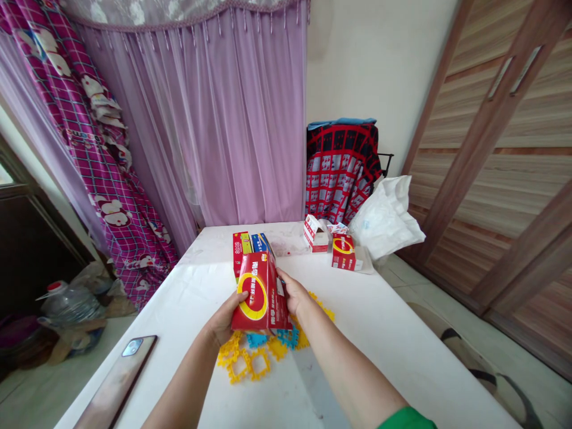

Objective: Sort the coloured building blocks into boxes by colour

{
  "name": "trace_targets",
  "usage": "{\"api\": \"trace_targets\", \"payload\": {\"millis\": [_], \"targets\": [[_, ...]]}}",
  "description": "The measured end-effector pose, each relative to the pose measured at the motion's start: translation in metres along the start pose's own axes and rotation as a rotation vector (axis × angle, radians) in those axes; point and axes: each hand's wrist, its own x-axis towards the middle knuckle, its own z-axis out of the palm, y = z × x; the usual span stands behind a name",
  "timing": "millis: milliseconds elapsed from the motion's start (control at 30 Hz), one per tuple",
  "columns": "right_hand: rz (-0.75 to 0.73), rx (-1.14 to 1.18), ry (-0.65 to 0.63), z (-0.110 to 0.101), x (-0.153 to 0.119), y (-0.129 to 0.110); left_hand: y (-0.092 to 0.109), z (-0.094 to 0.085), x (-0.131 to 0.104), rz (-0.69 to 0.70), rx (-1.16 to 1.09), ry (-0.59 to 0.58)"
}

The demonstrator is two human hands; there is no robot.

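Note:
Between my two hands is a red cardboard box (259, 292) with a yellow ring and white characters on its front, held above the table. My left hand (226, 316) grips its left side, thumb on the front face. On the right side, my right hand (292, 292) has its fingers closed around the box edge. Below and behind the box lie yellow plastic interlocking pieces (239, 364) and blue interlocking pieces (288, 338), partly hidden by the box and my right arm. Just beyond stand a red and green box (242, 243) and a blue box (260, 242), both partly covered.
A phone (118, 381) lies at the table's left edge. At the far right of the white table (357, 345) are an opened white and red box (316, 235), another red box (344, 252) and a white plastic bag (386, 220). A cloth-covered chair (342, 167) stands behind.

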Motion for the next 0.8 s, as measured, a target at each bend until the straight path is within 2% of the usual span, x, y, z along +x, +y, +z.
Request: {"api": "trace_targets", "payload": {"millis": [133,300,533,667,800], "targets": [[0.042,0.107,0.062,0.003,0.007,0.002,0.003,-0.005,0.003,0.004,-0.042,0.028],[0.039,0.106,0.013,0.002,0.000,-0.005,0.007,-0.009,0.003,-0.016,-0.065,0.030],[-0.042,0.053,-0.032,0.000,-0.010,-0.009,-0.001,-0.007,0.004,0.016,-0.048,0.056],[-0.159,-0.050,0.059,-0.006,-0.004,-0.012,0.005,0.000,0.002,0.061,0.042,0.071],[-0.261,-0.116,0.187,-0.023,0.001,-0.021,0.023,0.004,0.005,0.139,0.183,0.119]]}}
